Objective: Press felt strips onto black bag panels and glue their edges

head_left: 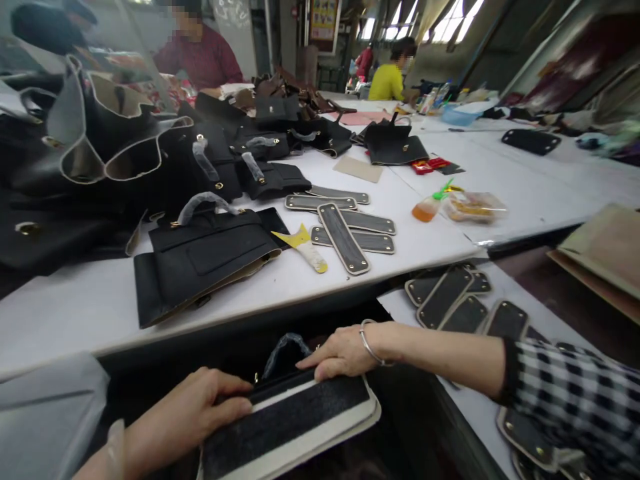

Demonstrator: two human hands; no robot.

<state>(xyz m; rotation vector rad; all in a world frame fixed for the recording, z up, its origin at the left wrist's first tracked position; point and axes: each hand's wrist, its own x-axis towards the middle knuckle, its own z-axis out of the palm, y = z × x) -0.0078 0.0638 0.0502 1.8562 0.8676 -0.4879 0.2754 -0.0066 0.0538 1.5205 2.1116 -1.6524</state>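
Observation:
Below the table's front edge, a black handbag (295,413) lies tilted, with a long black panel and cream edges towards me. Its handle (285,347), wrapped in clear plastic, shows behind the panel. My left hand (213,400) is closed on the bag's left part, thumb on the near side and fingers over the top edge. At the upper right edge, my right hand (340,353) grips the bag with bent fingers; some fingertips are hidden behind it. The bag's underside and far side are out of sight.
Black handbags (210,247) crowd the white table (425,247) at the left. Several studded strips (343,239) lie mid-table beside a yellow-and-white scraper-like piece (305,248). More strips (447,293) cover the right surface. A bottle with orange liquid (425,209) stands farther back, and people (387,80) sit beyond.

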